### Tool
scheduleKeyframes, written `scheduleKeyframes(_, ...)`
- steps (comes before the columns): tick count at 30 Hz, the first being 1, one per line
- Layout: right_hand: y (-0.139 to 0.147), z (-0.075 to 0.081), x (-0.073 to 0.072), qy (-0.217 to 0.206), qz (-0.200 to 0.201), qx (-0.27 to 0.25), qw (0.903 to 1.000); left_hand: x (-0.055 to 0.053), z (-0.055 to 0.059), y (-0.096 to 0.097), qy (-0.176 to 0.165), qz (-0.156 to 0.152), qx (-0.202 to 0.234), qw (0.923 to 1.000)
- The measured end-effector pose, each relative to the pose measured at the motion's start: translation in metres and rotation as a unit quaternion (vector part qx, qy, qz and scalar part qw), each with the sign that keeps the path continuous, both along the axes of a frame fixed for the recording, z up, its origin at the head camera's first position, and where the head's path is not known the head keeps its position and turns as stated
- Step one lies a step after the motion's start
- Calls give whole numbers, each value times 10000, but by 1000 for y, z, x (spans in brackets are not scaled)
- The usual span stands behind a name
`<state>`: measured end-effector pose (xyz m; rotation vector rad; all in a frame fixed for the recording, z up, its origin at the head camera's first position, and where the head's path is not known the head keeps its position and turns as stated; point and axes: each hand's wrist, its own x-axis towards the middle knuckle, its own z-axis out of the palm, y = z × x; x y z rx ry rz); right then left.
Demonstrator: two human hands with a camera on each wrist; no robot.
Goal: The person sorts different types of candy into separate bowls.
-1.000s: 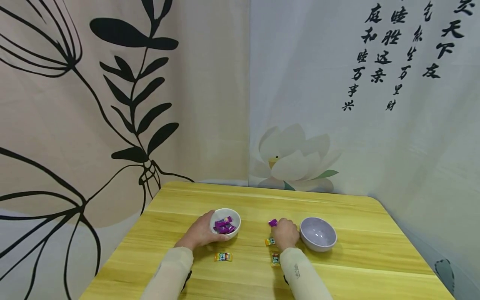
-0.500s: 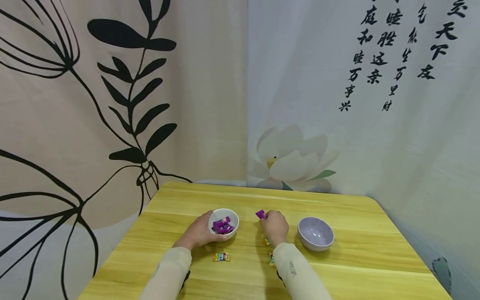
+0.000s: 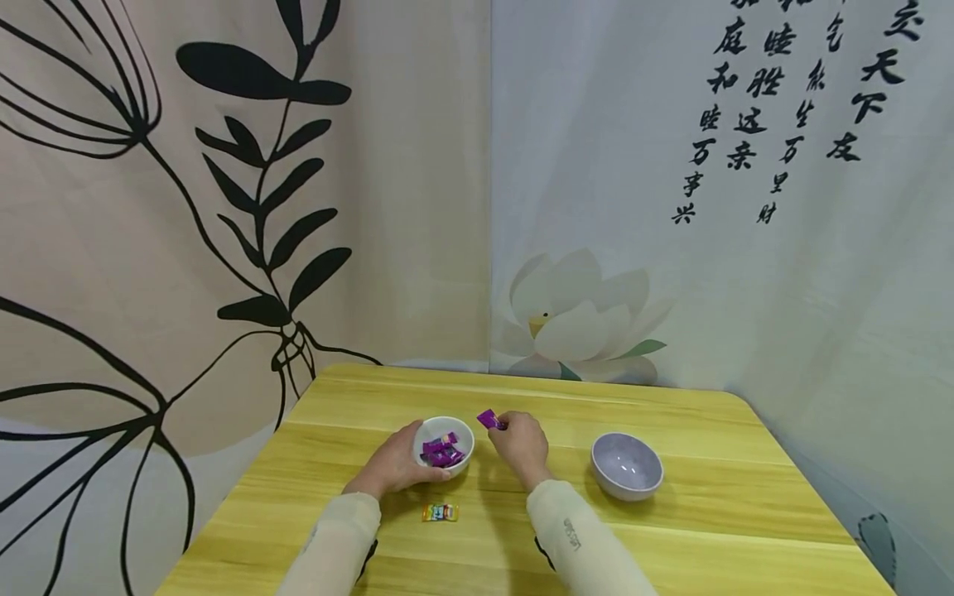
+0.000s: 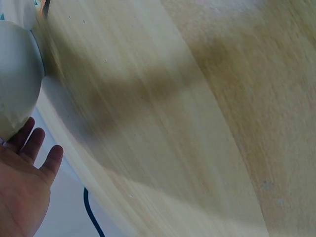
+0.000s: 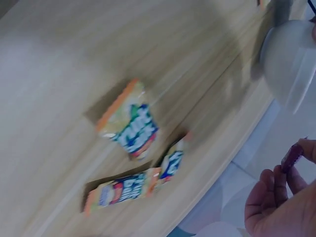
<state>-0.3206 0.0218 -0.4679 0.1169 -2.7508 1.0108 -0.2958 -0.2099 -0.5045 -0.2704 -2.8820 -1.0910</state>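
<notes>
My left hand (image 3: 395,462) grips a small white bowl (image 3: 431,430), thumb along its near side. Several purple-wrapped candies (image 3: 441,454) lie inside. Between thumb and fingertips, my right hand (image 3: 525,447) pinches another purple candy (image 3: 489,419), held above the table just right of the bowl. The right wrist view has this pinched candy (image 5: 292,157) at its right edge, below the white bowl (image 5: 286,61). From the left wrist, the fingers of the left hand (image 4: 24,192) appear beneath the bowl's outer wall (image 4: 17,74).
A lavender bowl (image 3: 628,466) stands to the right on the wooden table (image 3: 715,447). One yellow-wrapped candy (image 3: 440,512) lies in front of the white bowl. Yellow-orange candies (image 5: 131,123) in the right wrist view are hidden behind my right arm in the head view.
My right hand has taken hold of the purple candy, lifted it off the table and carried it left toward the white bowl. The left hand and its bowl have stayed in place.
</notes>
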Motion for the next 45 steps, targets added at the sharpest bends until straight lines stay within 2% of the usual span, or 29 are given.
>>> scheduleKeyframes(11, -33, 10, 7, 131, 533, -76, 9985, 1, 3, 0, -84, -6, 125, 9999)
scheduleKeyframes(17, -42, 11, 9, 96, 1272, -291, 9914, 3, 3, 1, -133, 82, -34, 9999)
scheduleKeyframes(19, -38, 12, 9, 206, 1379, -276, 9898, 4, 3, 2, -111, 88, -57, 9999)
scheduleKeyframes(23, -29, 14, 9, 380, 1337, -95, 9903, 4, 2, 2, -103, 113, 38, 9999)
scheduleKeyframes(30, -11, 21, 8, 318, 1279, 30, 9913, 2, 0, 2, -71, 111, 130, 9998)
scheduleKeyframes(37, 17, 32, 11, 304, 1172, -212, 9924, 2, 1, 3, -84, 127, 127, 9998)
scheduleKeyframes(45, 59, 34, 15, 169, 988, -615, 9931, 1, 2, 3, -21, 131, 67, 9999)
